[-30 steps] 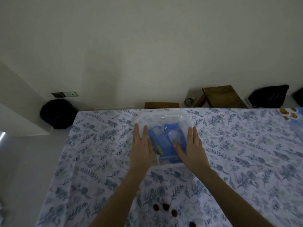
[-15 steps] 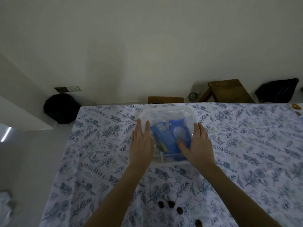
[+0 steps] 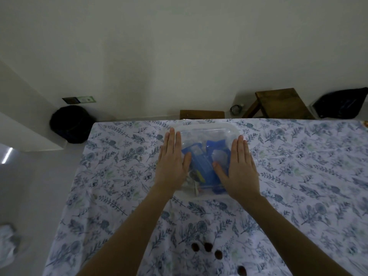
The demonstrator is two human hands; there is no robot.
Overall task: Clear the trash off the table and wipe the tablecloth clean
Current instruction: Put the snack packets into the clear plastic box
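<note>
Head view: fingers pressed together and flat, the left hand (image 3: 172, 166) and right hand (image 3: 239, 170) flank a clear plastic lidded box of blue wrappers (image 3: 205, 154), its long axis running away from them, on the blue floral tablecloth (image 3: 298, 176). Small dark brown crumbs (image 3: 208, 247) lie nearer the person.

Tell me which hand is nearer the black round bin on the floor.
Left. The left hand lies on the clear container's left side, toward the bin; the right hand lies on its far side.

Clear glossy plastic container (image 3: 207, 134); matt floral cloth tablecloth (image 3: 298, 176); dark matt wood stool (image 3: 282, 104) far right.
</note>
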